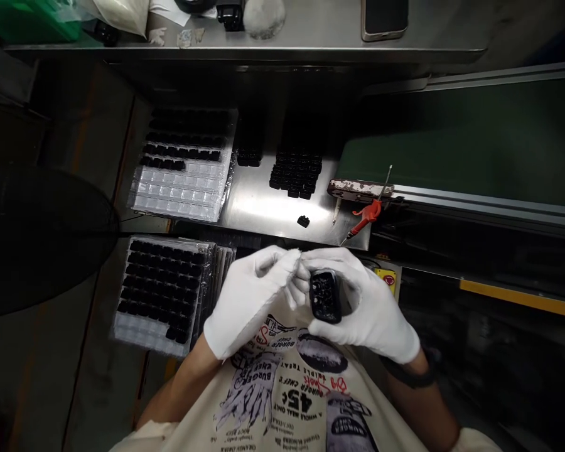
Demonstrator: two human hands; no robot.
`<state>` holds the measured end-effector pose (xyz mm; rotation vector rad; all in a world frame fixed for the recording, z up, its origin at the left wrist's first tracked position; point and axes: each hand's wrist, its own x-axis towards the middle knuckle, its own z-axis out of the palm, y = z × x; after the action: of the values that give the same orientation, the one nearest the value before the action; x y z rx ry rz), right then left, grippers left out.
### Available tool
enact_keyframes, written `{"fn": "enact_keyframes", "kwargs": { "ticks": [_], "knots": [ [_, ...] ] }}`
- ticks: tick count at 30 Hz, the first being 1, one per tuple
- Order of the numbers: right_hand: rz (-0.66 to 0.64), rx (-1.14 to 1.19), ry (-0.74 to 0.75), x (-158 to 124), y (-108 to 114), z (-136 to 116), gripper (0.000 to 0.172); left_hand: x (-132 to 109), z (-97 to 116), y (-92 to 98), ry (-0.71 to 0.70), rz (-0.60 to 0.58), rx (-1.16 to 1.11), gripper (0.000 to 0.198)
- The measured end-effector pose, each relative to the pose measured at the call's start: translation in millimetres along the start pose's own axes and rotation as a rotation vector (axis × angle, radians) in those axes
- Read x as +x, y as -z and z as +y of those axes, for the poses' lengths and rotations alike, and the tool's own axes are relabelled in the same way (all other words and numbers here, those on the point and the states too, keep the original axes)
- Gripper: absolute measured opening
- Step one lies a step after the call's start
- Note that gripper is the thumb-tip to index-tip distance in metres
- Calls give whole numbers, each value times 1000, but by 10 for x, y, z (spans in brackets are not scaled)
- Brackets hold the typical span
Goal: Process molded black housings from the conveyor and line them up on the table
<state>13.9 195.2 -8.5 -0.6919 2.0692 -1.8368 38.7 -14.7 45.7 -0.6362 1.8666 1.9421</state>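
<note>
Both of my hands wear white gloves and meet in front of my chest. My right hand [365, 301] is closed around a black moulded plastic part [325, 296], a rounded rectangular piece with a ribbed, hollow side facing up. Just left of it, the fingers of my left hand [266, 282] are pinched together, close to my right fingertips. Whatever lies in that pinch is too small or hidden to make out. Beyond my hands, a single small black part [303, 221] lies on the metal table [258, 207], nearer than a block of similar black parts [295, 172].
At the left, a white compartment tray [179, 188] is partly filled with black parts; a second tray [144, 329] sits lower. A red air gun [366, 216] rests by the green conveyor belt [471, 138]. A phone [385, 19] lies on the upper metal shelf [311, 41].
</note>
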Motion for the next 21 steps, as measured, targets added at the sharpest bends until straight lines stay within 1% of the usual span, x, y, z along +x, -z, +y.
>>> {"fn": "enact_keyframes", "kwargs": {
  "ticks": [2,4,6,7,8,9,11,12,14,15,16,17,19,21],
  "knots": [
    [32,-98,-7,27,-46,-4,69,56,3,19,-92,9,91,37],
    [90,-298,17,99,-117,29,58,148,5,45,-285,56,288,31],
    [147,-533,95,228,-210,122,50,274,-14,87,-458,73,503,28],
    [166,-631,146,319,-265,196,47,352,-37,119,-487,64,570,27],
    [172,-705,191,428,-326,287,44,442,-73,164,-470,54,593,25],
    [167,-755,223,554,-394,389,42,546,-122,223,-415,48,579,22],
    [131,-824,254,838,-538,602,40,806,-257,402,-269,62,462,16],
    [115,-862,255,981,-606,699,42,964,-337,532,-193,88,360,17],
    [113,-944,207,1226,-705,858,54,1340,-492,894,-64,186,111,24],
    [132,-972,163,1314,-728,922,61,1553,-556,1132,-3,275,-33,28],
    [154,-975,107,1372,-732,982,65,1777,-603,1405,22,379,-107,28],
    [173,-949,39,1401,-719,1047,65,2006,-630,1706,26,477,-151,27],
    [194,-857,-137,1380,-667,1227,53,2451,-622,2345,34,676,-235,27],
    [180,-766,-353,1297,-631,1504,44,2833,-557,2937,35,806,-321,28]
  ]
}}
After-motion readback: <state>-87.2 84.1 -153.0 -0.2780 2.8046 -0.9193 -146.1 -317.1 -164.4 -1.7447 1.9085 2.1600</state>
